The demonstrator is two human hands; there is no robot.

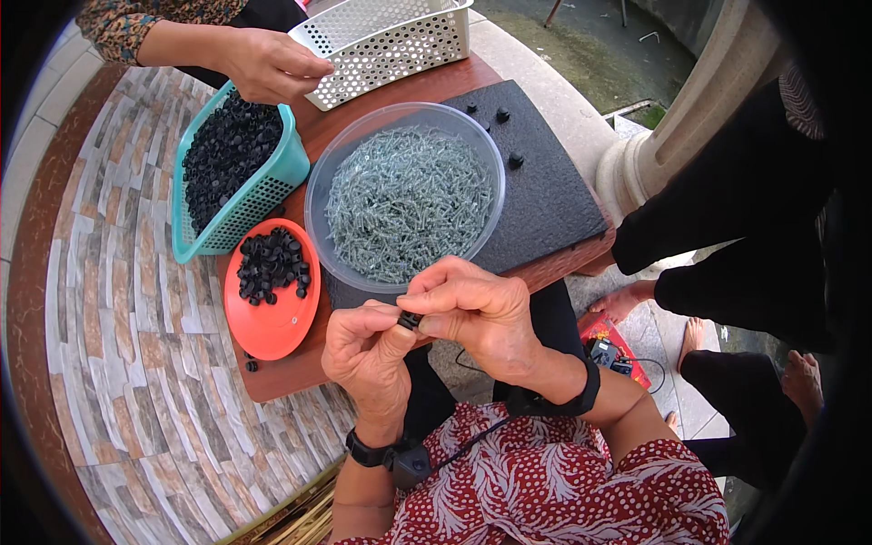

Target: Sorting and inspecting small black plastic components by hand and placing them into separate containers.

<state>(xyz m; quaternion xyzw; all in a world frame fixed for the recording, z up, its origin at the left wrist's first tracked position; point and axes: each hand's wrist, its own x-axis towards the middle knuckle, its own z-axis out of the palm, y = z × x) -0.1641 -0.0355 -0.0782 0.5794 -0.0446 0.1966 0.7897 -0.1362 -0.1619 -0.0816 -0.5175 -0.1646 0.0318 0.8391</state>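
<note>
Black plastic is the story from the head camera: a small black cap [409, 320] sits pinched right between the two hands, just in front of the person's chest and at the near edge of the wooden surface [300, 363]. The left hand [368, 354] has thumb and forefinger closed on the cap from the left side, the other fingers curled in under it. The right hand [477, 313] comes in from the right, its fingertips [427, 295] pressed together on the same cap, knuckles arched over the top. Whether a screw is already in the cap cannot be told; the fingers cover it.

Just beyond the hands stands a clear round bowl [320, 195] heaped with grey screws [404, 200], its near rim almost touching the right hand's knuckles. To the left of the bowl lies an orange plate [272, 327] with a small pile of black caps [271, 263] on it, near the left hand. Behind that, a teal basket [263, 195] holds many more black caps. Under the bowl is a black foam mat [545, 200] with a few loose caps on its far part.

At the top, another person's hand [268, 65] hovers over the teal basket, beside a white perforated basket [391, 45]. Both wrists of the wearer carry black bands.
</note>
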